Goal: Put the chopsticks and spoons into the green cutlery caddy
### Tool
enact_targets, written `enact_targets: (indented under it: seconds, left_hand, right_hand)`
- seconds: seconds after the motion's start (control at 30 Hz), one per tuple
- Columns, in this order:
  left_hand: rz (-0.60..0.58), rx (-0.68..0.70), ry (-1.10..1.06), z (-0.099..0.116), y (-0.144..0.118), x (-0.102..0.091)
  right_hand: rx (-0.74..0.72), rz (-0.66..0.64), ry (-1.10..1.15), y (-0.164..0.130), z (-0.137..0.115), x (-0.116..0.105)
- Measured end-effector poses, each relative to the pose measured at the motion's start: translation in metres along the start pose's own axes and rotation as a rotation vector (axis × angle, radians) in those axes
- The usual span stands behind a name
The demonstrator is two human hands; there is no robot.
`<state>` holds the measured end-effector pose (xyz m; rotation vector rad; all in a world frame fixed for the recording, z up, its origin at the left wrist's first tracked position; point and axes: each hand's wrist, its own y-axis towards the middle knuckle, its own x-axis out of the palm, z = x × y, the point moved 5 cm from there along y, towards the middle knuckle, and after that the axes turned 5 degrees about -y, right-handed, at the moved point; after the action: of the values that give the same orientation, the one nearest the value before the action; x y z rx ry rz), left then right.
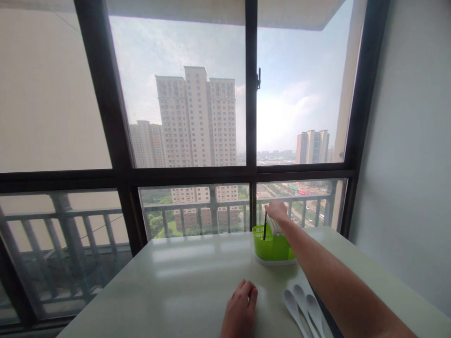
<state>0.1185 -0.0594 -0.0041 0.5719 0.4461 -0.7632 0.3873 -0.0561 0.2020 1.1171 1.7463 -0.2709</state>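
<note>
My right hand (277, 210) reaches to the far side of the table, over a green utensil basket (269, 251) with a slotted wall and a white base. Its fingers are closed on the top of a black chopstick (265, 227), which stands upright inside the basket; whether there is more than one I cannot tell. A white part (275, 226) of the basket shows just under that hand. Near the table's front, my left hand (241, 307) rests with its fingers curled in and nothing visible in them. Three white spoons (291, 303) lie to its right, bowls pointing away from me.
Dark thin sticks (326, 312) lie beside the spoons, partly hidden by my right forearm. The pale glossy table (183, 277) runs up to a dark-framed window (190, 176). A railing and tall buildings show outside, and a plain wall (408, 164) stands at the right.
</note>
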Motion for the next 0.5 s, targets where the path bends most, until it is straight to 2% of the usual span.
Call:
enact_targets:
  seconds: [0.1, 0.2, 0.3, 0.4, 0.43, 0.5]
  left_hand:
    - [0.001, 0.005, 0.000, 0.001, 0.000, 0.000]
    - [0.011, 0.009, -0.004, 0.002, 0.001, -0.002]
    - [0.014, 0.018, -0.013, 0.004, 0.002, -0.004]
    - [0.015, 0.029, -0.028, 0.004, 0.004, -0.006]
    - [0.016, 0.033, -0.031, 0.004, 0.005, -0.006]
    - [0.022, 0.037, -0.034, 0.003, 0.006, -0.007]
  right_hand:
    - [-0.061, 0.089, 0.028, -0.022, 0.015, -0.031]
    - [-0.066, 0.052, -0.067, -0.055, 0.059, -0.043]
    - [0.054, -0.171, -0.258, -0.099, 0.122, -0.026]
    - [0.132, -0.337, -0.276, -0.144, 0.173, 0.007]
    - [0.152, -0.371, -0.267, -0.156, 0.185, 0.018]
    - [0.177, -0.336, -0.234, -0.170, 0.201, 0.033]
